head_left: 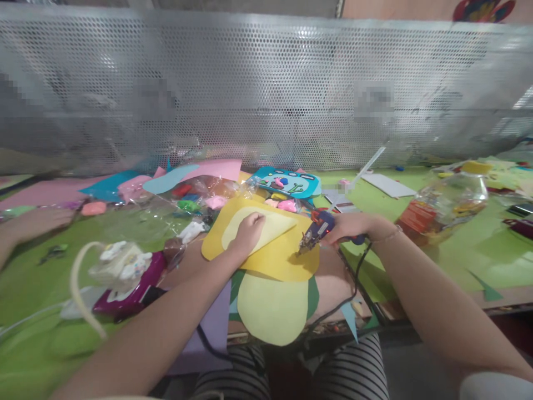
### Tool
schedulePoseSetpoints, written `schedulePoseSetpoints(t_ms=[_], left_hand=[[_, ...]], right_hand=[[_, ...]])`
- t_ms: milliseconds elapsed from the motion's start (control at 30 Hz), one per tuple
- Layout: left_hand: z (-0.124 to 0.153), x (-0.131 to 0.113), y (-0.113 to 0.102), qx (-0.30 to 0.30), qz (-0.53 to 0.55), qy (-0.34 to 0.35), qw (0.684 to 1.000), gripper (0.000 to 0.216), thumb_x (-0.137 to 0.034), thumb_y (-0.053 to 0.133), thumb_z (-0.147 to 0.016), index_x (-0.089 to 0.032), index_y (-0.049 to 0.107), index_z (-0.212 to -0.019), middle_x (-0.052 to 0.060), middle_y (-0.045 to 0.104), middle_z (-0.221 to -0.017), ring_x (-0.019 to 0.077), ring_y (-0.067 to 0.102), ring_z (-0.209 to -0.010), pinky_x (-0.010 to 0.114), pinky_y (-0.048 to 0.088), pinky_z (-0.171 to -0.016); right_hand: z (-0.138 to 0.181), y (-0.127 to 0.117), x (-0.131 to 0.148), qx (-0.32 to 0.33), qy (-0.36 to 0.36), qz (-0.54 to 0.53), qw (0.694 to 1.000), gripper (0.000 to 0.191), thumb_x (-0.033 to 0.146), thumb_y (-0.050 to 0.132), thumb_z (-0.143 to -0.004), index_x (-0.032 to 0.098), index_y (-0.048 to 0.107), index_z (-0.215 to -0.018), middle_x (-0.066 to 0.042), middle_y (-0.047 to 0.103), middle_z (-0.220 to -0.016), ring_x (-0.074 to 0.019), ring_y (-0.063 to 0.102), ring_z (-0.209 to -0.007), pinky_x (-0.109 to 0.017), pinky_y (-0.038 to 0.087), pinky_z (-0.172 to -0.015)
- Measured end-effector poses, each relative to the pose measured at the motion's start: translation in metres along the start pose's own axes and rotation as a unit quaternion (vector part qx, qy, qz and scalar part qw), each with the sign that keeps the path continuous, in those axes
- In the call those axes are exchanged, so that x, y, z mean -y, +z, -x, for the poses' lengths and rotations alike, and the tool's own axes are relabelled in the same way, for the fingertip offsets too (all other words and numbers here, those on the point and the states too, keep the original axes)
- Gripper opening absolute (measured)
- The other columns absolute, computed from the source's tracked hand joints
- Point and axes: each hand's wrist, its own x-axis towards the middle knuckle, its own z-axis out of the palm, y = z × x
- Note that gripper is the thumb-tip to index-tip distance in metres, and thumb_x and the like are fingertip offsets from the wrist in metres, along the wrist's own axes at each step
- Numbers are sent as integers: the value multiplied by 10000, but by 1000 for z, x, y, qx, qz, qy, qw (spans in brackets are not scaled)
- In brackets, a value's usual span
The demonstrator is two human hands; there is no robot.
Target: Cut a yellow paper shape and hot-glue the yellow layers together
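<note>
My left hand (250, 230) is closed on the edge of a pale yellow foam sheet (233, 225), holding part of it folded up. That piece lies on a larger, rounded yellow sheet (287, 264). In my right hand (345, 226) is a blue hot glue gun (320, 223) with a clear glue stick out of its back; its nozzle points down at the yellow sheet, and I cannot tell whether it touches. A second pale yellow rounded piece (272, 311), with dark green behind it, sticks out under the yellow sheet toward my lap.
A perforated metal screen (266, 83) stands at the back. On the left are a purple case (133, 289) and another person's arm (33, 228). A large plastic bottle (445, 205) stands right. The gun's black cord (357, 278) hangs near the table edge. A blue decorated piece (287, 182) lies behind.
</note>
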Motion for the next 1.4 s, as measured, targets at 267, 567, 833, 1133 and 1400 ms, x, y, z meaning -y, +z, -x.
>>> schedulePoseSetpoints(t_ms=[267,567,833,1133,1400], left_hand=[[14,-12,1,135,74,6,988,477,-533,333,-844,-160,617,-751,109,667,-919,223,619,-838,354,476,-766],[31,-17,9,334,-332,263,842,588,-538,321,-877,-256,312,-1393,63,254,-1495,270,204,-1366,483,141,-1081],[32,-28,4,226,-331,229,887,398,-391,299,-912,-195,630,-1013,109,647,-1005,252,550,-1013,383,376,-908],[32,-7,10,347,-344,239,839,636,-577,204,-892,-265,172,-1446,39,198,-1514,247,105,-1393,455,84,-1095],[32,-6,10,345,-350,245,836,633,-580,173,-895,-272,160,-1448,32,170,-1519,241,82,-1398,467,92,-1092]], right_hand=[[-3,-15,-15,-159,-158,-236,945,312,433,669,-655,146,583,-571,-12,552,-536,-77,406,-425,-229,299,-404],[-26,-5,-15,-264,-156,-359,882,322,385,717,-624,170,483,-575,22,495,-489,-68,395,-389,-221,314,-377],[-33,-2,-19,-229,-158,-346,896,316,388,714,-648,160,513,-561,13,512,-485,-73,417,-406,-212,328,-394],[-33,3,-13,-220,-172,-317,907,331,423,695,-670,152,540,-557,7,498,-473,-74,406,-392,-218,329,-386],[-32,6,-9,-224,-151,-344,899,311,389,733,-631,142,557,-561,1,534,-485,-61,418,-384,-198,329,-377]])
